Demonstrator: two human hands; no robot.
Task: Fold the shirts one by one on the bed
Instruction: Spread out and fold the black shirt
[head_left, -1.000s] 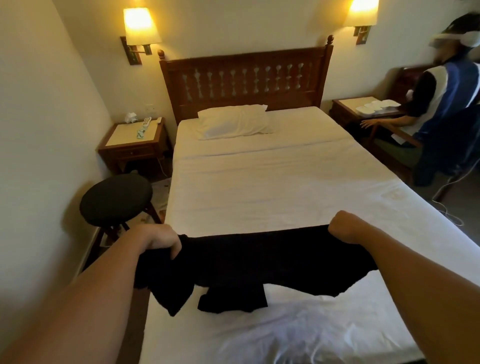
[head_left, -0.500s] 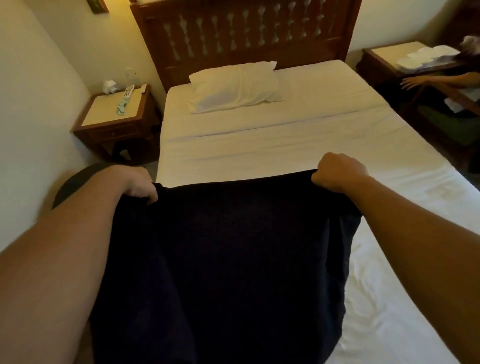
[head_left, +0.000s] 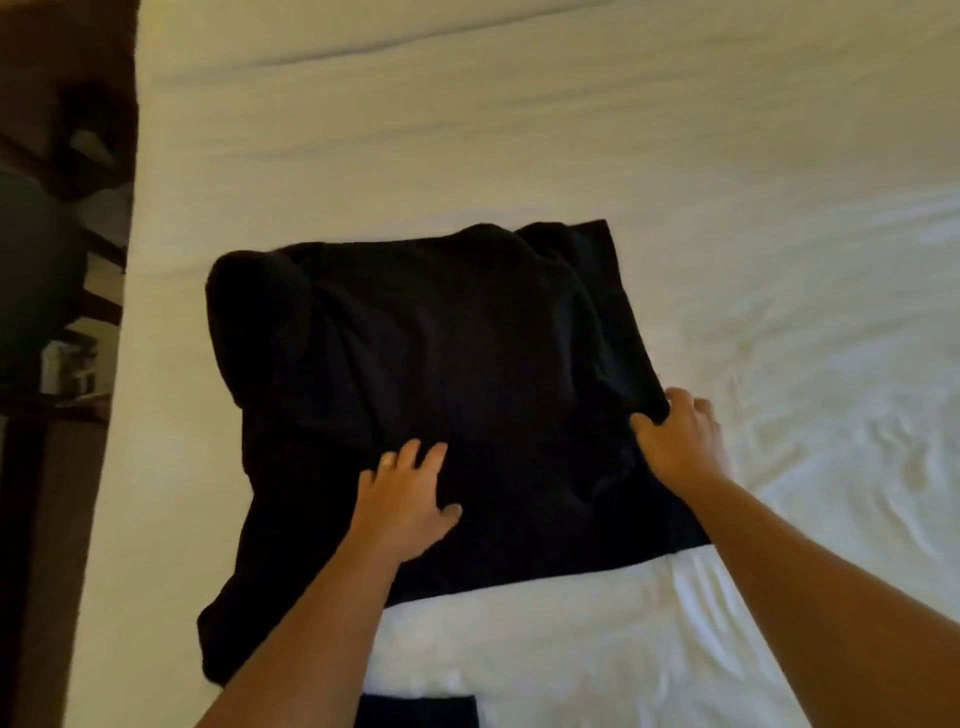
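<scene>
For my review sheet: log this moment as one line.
shirt: spread on bed, unfolded | left hand: flat on shirt | right hand: grips right edge

1. At six o'clock we see a dark cloth cut off by the bottom edge.
2. At nine o'clock the stool is dim and cropped.
3. Our right hand hides its own fingertips.

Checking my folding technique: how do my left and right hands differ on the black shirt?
The left hand lies flat, fingers spread, on the black shirt near its middle; the right hand pinches its right edge, thumb on the cloth. Both touch the shirt on the bed.
</scene>
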